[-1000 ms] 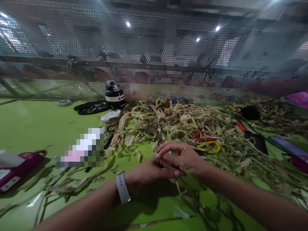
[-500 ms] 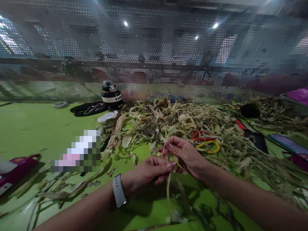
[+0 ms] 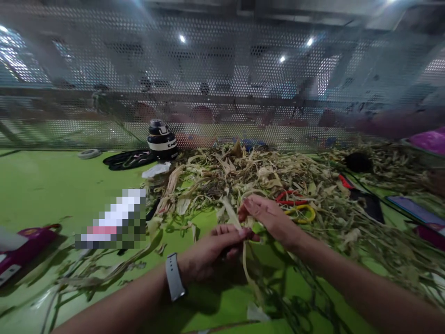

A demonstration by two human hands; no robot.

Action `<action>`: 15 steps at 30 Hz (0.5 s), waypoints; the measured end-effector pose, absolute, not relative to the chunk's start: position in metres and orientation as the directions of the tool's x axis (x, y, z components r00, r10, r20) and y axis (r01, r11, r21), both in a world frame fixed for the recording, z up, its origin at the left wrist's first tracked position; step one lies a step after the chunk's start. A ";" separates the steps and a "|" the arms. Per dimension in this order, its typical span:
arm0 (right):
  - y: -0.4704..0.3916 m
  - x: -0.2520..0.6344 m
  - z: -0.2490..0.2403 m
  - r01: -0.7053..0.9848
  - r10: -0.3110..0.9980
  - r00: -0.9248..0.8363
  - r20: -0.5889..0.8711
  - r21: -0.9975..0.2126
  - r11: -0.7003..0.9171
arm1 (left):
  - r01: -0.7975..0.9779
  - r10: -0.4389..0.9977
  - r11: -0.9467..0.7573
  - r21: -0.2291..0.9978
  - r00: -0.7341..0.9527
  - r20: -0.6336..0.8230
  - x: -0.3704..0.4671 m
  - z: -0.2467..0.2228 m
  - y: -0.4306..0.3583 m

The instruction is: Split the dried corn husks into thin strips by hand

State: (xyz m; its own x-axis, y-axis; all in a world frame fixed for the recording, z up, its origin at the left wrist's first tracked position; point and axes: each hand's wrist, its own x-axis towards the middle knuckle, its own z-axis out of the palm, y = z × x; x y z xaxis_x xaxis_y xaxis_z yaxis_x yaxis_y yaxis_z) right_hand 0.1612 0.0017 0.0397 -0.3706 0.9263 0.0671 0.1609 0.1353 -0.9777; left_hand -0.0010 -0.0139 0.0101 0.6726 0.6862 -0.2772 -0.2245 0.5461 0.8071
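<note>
My left hand (image 3: 225, 243) is closed in a pinch on a pale dried leaf strip (image 3: 229, 214). One end of the strip leans up and to the left, and a thin tail hangs below my fingers. My right hand (image 3: 266, 215) is just above and to the right, its fingers curled close to the strip. Whether anything is between those fingertips is hidden. Beyond both hands spreads a large heap of dried leaf strips (image 3: 222, 174). A red loop handle (image 3: 290, 200) and a yellow loop handle (image 3: 306, 214) lie in the heap by my right hand.
A black bottle (image 3: 162, 144) stands at the back left, beside a black pouch (image 3: 127, 160) and white tissue (image 3: 156, 170). A magenta object (image 3: 31, 243) lies far left, a phone (image 3: 417, 211) far right. A perforated metal screen (image 3: 222, 83) closes off the green table's back.
My right fingertips have come away from the strip's upper end, which now leans to the left. My left hand still pinches it, slightly lower parts of the strip swinging right.
</note>
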 end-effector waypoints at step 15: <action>0.014 0.168 0.022 0.504 0.791 -0.428 0.436 -0.611 0.610 | -0.181 0.692 0.571 0.801 0.631 -0.350 -0.003 0.008 -0.009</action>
State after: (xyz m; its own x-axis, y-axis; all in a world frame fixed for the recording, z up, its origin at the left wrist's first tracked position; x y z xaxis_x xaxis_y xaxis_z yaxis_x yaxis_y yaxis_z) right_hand 0.1684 0.0144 0.0215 -0.4283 0.7914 0.4361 0.5045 0.6098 -0.6112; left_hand -0.0027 -0.0088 0.0085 0.6312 0.6919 -0.3504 -0.1808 0.5707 0.8010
